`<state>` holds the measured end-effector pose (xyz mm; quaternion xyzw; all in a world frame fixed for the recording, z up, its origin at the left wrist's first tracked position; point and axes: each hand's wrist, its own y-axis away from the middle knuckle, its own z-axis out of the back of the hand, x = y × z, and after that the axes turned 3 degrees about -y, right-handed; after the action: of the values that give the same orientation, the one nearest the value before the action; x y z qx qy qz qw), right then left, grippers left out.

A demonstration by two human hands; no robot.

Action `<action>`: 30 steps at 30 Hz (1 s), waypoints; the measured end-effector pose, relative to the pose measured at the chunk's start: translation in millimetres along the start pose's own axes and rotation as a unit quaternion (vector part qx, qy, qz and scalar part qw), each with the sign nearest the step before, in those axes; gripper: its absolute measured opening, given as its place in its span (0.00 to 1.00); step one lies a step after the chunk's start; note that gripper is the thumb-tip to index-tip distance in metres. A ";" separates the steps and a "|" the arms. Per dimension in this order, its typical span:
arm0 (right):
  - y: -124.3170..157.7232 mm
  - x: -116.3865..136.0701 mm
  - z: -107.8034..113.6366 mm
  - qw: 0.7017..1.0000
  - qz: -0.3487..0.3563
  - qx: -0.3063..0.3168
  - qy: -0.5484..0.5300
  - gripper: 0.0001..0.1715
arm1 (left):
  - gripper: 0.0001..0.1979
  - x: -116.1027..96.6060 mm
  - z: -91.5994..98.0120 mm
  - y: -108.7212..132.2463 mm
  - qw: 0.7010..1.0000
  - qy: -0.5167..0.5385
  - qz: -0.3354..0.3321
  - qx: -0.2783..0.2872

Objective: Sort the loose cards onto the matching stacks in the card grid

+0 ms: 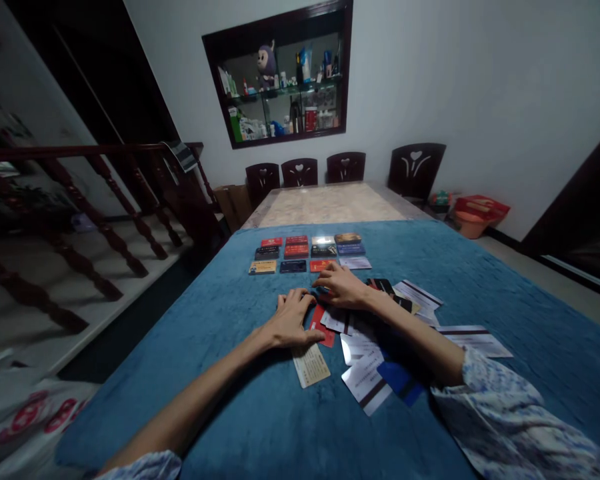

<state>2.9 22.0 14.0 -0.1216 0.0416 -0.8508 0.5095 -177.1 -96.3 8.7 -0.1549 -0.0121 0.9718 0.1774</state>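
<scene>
My left hand (293, 320) rests on the blue cloth with its fingers bent and its thumb spread apart, over a beige card (311, 367) and beside a red card (323, 327). Close by, my right hand (343, 287) is curled, its fingertips drawn in near the left fingertips; a dark patch shows there, but what it is stays unclear. Under and around my right forearm lies a loose pile of cards: white ones with dark stripes (367, 383), a blue card (403, 383) and black cards (380, 285). Beyond the hands, cards sit in neat rows (297, 251).
A blue cloth (205, 360) covers the near part of the long table, with a pale marbled top (325, 203) at the far end. Dark chairs (300, 172) stand behind it. Wooden railing (105, 227) runs along the left; white plastic bags (35, 420) lie at lower left.
</scene>
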 end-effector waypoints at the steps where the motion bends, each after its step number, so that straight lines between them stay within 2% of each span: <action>1: 0.2 0.2 -0.1 1.000 0.003 -0.001 -0.004 0.21 | 0.32 2.4 0.7 -0.7 1.000 -0.003 0.010 -0.004; 5: 0.6 2.7 0.3 1.000 0.001 0.003 -0.018 0.20 | 0.25 14.5 4.1 -2.3 0.999 -0.007 0.048 -0.018; 9: 1.2 5.2 -0.8 0.999 0.006 0.018 -0.029 0.19 | 0.19 27.9 5.6 -1.7 0.997 -0.015 0.058 -0.047; 18: 1.6 8.4 -0.3 0.997 0.043 0.041 -0.043 0.16 | 0.08 33.8 3.9 1.6 0.994 -0.058 -0.001 -0.088; 22: 2.7 12.0 4.3 0.996 0.036 0.075 -0.036 0.17 | 0.11 36.8 2.6 6.4 0.996 -0.056 -0.026 -0.068; 26: 4.4 13.4 8.5 0.994 0.018 0.106 -0.033 0.22 | 0.10 36.0 10.2 13.1 0.997 -0.049 -0.043 -0.050; 30: 4.9 14.1 9.6 0.993 0.018 0.114 -0.038 0.24 | 0.15 32.5 17.6 16.6 0.998 -0.041 -0.047 -0.032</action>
<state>3.1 7.8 24.6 -0.0937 -0.0728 -0.8353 0.5368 -217.0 -100.0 14.5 -0.1196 -0.0576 0.9670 0.2175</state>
